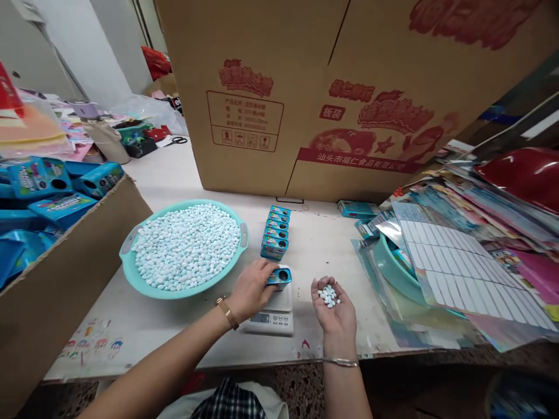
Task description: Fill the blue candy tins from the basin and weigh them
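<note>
My left hand point(253, 284) has its fingers around a small blue tin point(280, 276) with a dark round opening on top. The tin is over the pan of a white digital scale point(279, 322); I cannot tell whether it rests on it. Palm up and cupped, my right hand point(336, 317) holds a little heap of white and pale blue candies point(328, 295) to the right of the scale. Behind the scale, several more blue tins point(276, 233) stand in a row. A turquoise basin point(151, 289) full of the same candies point(187, 247) is left of them.
A large printed cardboard carton point(262, 169) walls off the back of the table point(323, 244). At the left, an open cardboard box point(82, 244) holds blue tins. On the right are another turquoise basin point(393, 270), label sheets point(471, 267) and stacked papers. Scissors point(177, 140) lie far left.
</note>
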`<act>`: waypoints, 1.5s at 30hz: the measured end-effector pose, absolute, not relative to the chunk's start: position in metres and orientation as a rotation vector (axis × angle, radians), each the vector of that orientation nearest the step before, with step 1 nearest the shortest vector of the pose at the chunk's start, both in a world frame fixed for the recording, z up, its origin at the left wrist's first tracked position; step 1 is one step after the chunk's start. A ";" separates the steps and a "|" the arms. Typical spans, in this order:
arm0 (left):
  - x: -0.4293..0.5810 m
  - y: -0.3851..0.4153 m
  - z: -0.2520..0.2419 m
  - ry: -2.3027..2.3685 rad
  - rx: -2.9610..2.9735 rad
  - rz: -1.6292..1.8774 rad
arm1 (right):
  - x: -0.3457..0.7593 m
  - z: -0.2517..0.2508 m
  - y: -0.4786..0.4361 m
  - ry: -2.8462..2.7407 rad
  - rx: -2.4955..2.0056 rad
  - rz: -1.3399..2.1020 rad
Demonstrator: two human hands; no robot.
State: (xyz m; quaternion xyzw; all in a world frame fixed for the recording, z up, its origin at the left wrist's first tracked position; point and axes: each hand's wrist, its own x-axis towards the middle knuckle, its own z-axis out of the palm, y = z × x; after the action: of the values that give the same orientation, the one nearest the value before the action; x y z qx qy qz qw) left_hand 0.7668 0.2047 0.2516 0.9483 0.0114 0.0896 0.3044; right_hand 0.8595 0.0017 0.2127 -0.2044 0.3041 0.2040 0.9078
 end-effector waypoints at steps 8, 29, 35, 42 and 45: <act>0.698 0.231 0.276 0.448 2.263 0.669 | 0.871 0.213 0.001 0.665 -0.490 0.348; 0.702 0.219 0.255 0.181 2.330 0.375 | 0.867 0.262 0.074 0.236 -0.661 0.417; 0.753 0.208 0.253 0.018 2.385 0.297 | 0.854 0.270 0.097 0.105 -0.811 0.296; 0.769 0.204 0.243 0.072 2.389 0.273 | 0.849 0.269 0.106 0.057 -0.883 0.257; 0.768 0.205 0.241 0.083 2.376 0.274 | 0.852 0.272 0.100 0.055 -0.881 0.249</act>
State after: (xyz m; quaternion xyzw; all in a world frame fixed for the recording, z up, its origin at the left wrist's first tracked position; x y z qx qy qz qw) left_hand 0.7683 0.2051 0.2408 0.9241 0.0321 0.1065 0.3656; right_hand 0.8516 0.0997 0.2715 -0.4254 0.0263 0.1200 0.8966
